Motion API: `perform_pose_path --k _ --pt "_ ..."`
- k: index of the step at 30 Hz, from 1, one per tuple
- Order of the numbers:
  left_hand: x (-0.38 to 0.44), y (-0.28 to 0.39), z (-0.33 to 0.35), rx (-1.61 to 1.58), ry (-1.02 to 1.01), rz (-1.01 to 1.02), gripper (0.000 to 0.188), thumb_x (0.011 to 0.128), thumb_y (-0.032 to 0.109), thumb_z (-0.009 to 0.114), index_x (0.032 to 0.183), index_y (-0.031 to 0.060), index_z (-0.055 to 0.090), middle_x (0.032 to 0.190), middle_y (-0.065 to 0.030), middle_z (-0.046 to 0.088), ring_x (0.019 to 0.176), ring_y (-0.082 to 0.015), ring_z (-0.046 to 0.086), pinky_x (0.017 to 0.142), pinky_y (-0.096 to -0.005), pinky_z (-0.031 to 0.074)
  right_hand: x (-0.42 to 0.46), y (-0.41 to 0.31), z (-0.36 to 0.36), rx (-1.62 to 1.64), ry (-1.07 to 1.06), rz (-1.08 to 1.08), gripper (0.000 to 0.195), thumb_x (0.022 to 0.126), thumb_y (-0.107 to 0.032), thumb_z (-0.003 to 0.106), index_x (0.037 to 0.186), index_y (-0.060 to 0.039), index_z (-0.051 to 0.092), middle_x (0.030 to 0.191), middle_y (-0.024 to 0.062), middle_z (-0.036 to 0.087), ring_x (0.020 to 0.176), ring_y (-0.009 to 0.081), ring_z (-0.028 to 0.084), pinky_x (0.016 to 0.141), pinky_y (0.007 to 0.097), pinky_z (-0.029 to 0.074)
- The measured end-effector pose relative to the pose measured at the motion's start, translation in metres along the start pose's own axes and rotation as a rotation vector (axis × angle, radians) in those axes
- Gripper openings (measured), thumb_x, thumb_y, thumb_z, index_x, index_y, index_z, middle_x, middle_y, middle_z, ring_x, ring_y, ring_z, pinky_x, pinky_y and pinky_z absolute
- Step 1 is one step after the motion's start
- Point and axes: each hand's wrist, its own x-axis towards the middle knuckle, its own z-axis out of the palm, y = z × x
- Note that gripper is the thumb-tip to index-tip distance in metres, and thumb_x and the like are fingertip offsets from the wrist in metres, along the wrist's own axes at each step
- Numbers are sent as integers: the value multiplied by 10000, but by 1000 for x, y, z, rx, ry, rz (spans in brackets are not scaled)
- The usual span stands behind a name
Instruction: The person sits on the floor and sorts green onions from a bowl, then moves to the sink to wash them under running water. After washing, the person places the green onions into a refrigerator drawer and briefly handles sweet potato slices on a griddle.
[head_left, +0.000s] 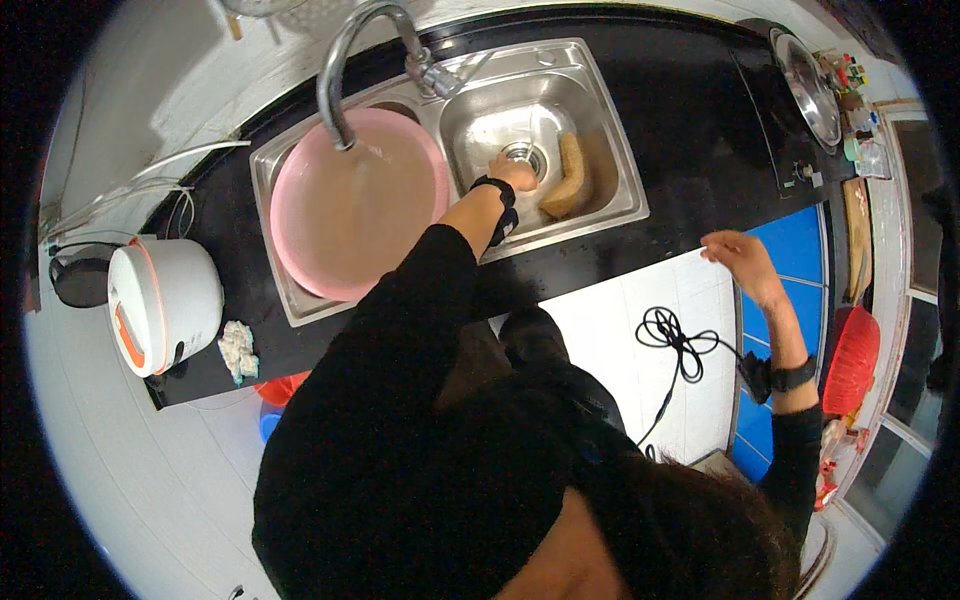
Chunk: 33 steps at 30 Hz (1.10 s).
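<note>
My left hand (514, 172) reaches down into the right bowl of a stainless steel double sink (609, 142). Its fingers are bent at the drain (523, 152), and they partly cover it; whether they grip anything there is hidden. Right of the drain lies a curved tan piece (568, 178) that looks like a dried loofah. A pink plastic basin (442, 196) of cloudy brownish water sits over the left bowl, under the spout of a chrome faucet (330, 71). Off to the right, past the counter's front edge, my right hand (741, 261) hangs in the air, loosely bent and holding nothing.
A white rice cooker (184, 300) and a crumpled cloth (238, 351) stand on the black countertop (667, 112) at left. A wide metal lid or pan (806, 86) is at the far right. Below hang black cable loops (679, 345), near blue cabinet fronts (795, 247).
</note>
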Motion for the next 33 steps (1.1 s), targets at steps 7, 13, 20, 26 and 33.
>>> perform_pose_path --k 7,13,20,26,33 --pt "53 -14 36 -35 39 -43 442 860 496 422 985 145 659 1150 -56 554 1071 -290 447 947 -498 256 -19 28 -16 34 -33 58 250 861 -142 563 998 63 602 864 104 649 793 127 596 738 239 473" --pt "48 -16 29 -153 32 7 435 861 447 441 1026 78 602 1124 -110 541 1075 -326 422 927 -513 281 9 14 -13 122 -63 -67 224 852 -137 570 958 55 612 828 92 645 762 126 591 710 236 465" --pt "-68 -6 -41 -784 156 166 386 817 357 553 823 -20 638 751 -77 607 614 -165 473 606 -353 401 91 -84 25 226 -382 -286 173 846 -118 555 883 36 623 698 25 585 620 82 508 581 218 437" --pt "-224 -72 -86 -1017 198 223 360 812 356 594 936 27 672 855 -38 640 751 -132 528 681 -286 425 168 -199 70 280 -467 -103 183 824 -152 531 947 -25 579 871 51 585 726 140 559 628 280 521" --pt "-292 -138 -72 -983 463 159 354 835 339 582 970 19 649 898 -68 650 829 -143 567 747 -292 440 274 -232 145 322 -318 -158 70 770 -35 501 702 -48 487 657 28 424 581 144 455 509 317 447"
